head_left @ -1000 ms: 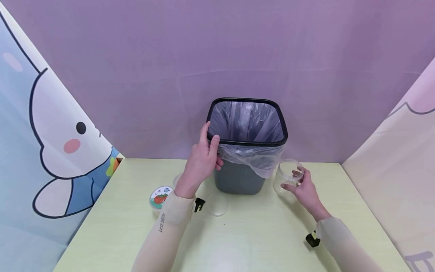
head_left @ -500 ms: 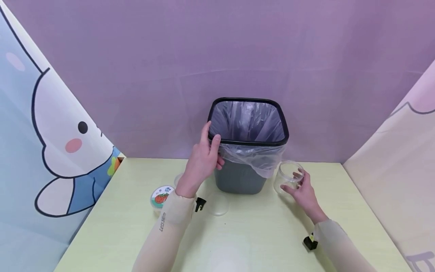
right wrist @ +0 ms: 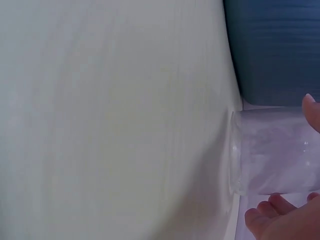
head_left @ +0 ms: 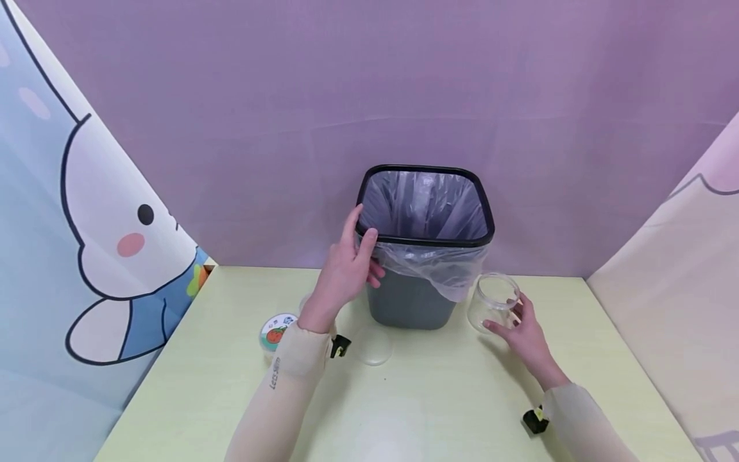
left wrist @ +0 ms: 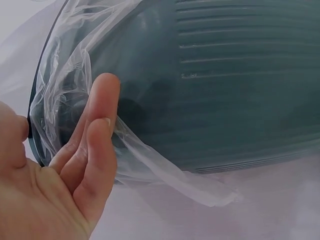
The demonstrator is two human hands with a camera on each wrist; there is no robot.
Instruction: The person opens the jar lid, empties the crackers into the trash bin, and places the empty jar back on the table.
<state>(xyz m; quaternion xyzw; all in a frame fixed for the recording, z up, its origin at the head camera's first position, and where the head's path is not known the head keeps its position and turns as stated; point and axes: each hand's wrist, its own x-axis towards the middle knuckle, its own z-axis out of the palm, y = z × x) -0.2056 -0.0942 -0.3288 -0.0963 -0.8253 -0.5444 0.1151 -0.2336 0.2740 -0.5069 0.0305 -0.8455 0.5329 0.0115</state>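
Observation:
A grey trash bin [head_left: 411, 298] with a black rim and a clear plastic liner [head_left: 447, 273] stands upright at the back middle of the table. At its front left corner my left hand [head_left: 344, 273] holds the rim, thumb and index finger over the edge; in the left wrist view the other fingers [left wrist: 102, 145] lie against the liner outside. Right of the bin, a clear jar [right wrist: 272, 150] without a lid stands upright on the table. My right hand [head_left: 526, 340] is loosely around its right side, the fingertips [right wrist: 255, 220] spread just off the wall.
A clear round lid [head_left: 374, 348] lies flat in front of the bin. To the left, a tub [head_left: 277, 332] with a printed tomato lid is partly behind my left forearm, near another clear round piece [head_left: 304, 301]. A purple curtain [head_left: 277, 160] hangs behind.
The right hand's fingers have opened and drawn back slightly from the jar, which stays beside the bin. The left hand keeps its place at the rim; the view has shifted slightly.

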